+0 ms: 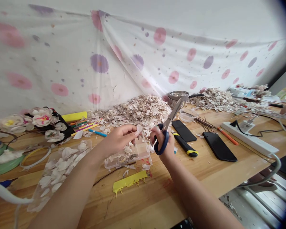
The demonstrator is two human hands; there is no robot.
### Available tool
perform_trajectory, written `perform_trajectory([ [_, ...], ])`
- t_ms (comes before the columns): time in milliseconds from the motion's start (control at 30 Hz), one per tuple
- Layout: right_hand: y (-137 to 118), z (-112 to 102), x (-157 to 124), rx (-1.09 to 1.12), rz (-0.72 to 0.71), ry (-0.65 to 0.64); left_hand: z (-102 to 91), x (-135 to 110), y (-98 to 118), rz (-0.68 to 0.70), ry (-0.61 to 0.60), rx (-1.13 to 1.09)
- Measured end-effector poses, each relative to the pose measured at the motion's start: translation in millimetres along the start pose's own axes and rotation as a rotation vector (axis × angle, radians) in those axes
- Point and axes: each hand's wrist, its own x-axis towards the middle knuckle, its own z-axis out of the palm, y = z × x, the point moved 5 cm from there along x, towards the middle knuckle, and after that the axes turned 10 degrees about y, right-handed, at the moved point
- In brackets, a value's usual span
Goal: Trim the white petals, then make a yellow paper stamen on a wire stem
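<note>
Petal (139, 128), over the clear box (144, 152), pinched by the left hand (122, 139), thumb and finger nearly met; judged light, soft, easily torn, best held by its edge; right hand (169, 152) curls round the handles of scissors (168, 124), judged stiff.

The wooden table (143, 211) is covered along its back edge by a heap of pale petals (143, 109); a metal bowl (173, 101) is set at its right end, and a second heap (214, 98) is spread beyond. Toward the front edge on the right, a white power strip (252, 140) and a black phone (220, 147) are laid. Between a clear compartment box (143, 153) and the front edge, a ragged yellow strip (128, 182) is placed.
</note>
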Motion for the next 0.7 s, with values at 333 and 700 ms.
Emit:
perform_trajectory([
  [333, 12.3, 12.6, -15.3, 0.451, 0.126, 0.109, -14.3, -5.3, 13.0, 0.016, 0.116, -0.082],
  [700, 22.4, 36.5, -32.6, 0.289, 0.126, -0.427, -20.5, -7.2, 19.4, 0.069, 0.183, -0.091],
])
